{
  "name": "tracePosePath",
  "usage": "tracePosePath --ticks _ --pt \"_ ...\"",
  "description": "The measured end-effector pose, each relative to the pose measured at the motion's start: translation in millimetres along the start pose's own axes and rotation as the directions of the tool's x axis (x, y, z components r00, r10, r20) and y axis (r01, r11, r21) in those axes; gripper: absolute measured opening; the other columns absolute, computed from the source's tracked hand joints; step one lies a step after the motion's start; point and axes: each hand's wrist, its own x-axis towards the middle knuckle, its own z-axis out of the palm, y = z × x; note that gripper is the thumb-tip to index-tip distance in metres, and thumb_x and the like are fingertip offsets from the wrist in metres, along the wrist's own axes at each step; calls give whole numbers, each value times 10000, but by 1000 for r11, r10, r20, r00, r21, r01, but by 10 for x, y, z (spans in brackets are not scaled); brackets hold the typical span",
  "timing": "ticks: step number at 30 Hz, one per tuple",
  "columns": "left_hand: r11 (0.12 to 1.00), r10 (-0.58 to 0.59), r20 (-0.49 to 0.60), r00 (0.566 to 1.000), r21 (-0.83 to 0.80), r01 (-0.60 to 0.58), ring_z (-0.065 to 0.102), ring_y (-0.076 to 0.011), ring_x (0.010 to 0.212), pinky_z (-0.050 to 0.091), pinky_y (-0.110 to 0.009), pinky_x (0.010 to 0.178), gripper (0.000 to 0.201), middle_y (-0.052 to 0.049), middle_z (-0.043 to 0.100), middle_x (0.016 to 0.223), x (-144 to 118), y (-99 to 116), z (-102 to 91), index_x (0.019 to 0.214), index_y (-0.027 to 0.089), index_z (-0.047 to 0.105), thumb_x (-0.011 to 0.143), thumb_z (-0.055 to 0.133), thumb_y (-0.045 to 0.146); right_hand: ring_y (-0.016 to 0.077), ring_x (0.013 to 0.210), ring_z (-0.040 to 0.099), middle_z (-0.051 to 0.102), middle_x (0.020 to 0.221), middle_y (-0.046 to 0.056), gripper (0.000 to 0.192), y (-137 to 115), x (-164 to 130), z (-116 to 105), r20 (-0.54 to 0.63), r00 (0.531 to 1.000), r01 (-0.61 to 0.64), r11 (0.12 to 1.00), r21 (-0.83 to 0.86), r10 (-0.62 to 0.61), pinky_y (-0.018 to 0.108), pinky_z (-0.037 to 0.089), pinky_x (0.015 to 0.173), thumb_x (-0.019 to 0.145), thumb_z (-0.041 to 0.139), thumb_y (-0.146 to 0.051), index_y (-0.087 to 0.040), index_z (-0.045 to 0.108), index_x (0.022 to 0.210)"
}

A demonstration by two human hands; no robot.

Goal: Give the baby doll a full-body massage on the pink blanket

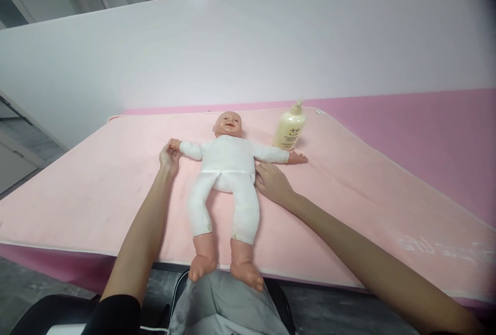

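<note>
A baby doll (228,170) in a white bodysuit lies on its back on a pink mat (96,185), arms spread and bare feet hanging over the near edge. My left hand (169,157) grips the doll's outstretched hand at the left. My right hand (272,182) rests flat against the doll's side at the waist, just below its other arm.
A cream pump bottle (290,126) stands upright on the mat beside the doll's far hand. The mat covers a darker pink table (426,128) that runs off to the right. A white partition wall (248,46) stands behind. A dark chair and grey cloth lie below the near edge.
</note>
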Motion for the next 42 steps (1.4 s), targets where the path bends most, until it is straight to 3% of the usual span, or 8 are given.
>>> tracePosePath --ticks 8,15,22,33,42 --pt "999 1 -34 999 45 1 620 -145 751 487 -285 754 287 -62 651 852 11 -18 8 818 145 626 942 369 184 226 785 513 590 801 105 150 8 -5 11 -15 1000 2 1000 -4 -3 334 392 754 814 420 -129 -145 569 806" --pt "1000 30 -83 996 -3 -30 620 -118 741 488 -241 753 175 -48 652 851 17 -24 32 830 156 611 874 451 103 230 799 526 601 811 105 157 6 0 11 -21 1000 6 1000 -10 -6 334 399 768 824 419 -132 -147 576 824" --pt "999 9 -58 998 -50 -12 644 -176 876 517 -293 770 229 -106 660 1015 24 -15 -4 894 161 630 876 402 188 234 833 526 609 850 113 182 1 3 9 -2 1000 -1 1000 14 1 347 401 796 842 405 -136 -134 585 870" --pt "999 -5 -65 998 -49 1 632 -125 822 521 -263 836 145 -70 664 943 30 -9 -17 870 145 630 869 494 96 223 794 517 596 814 105 152 -10 2 -5 -8 1000 -1 1000 -10 1 329 388 766 826 419 -131 -138 570 818" --pt "997 67 42 997 -45 -65 652 -138 833 532 -292 836 158 -67 672 954 79 -49 -93 856 144 666 909 540 223 222 773 502 580 788 99 141 -1 2 -3 -26 1000 10 1000 -1 -10 333 386 741 818 413 -128 -155 548 788"
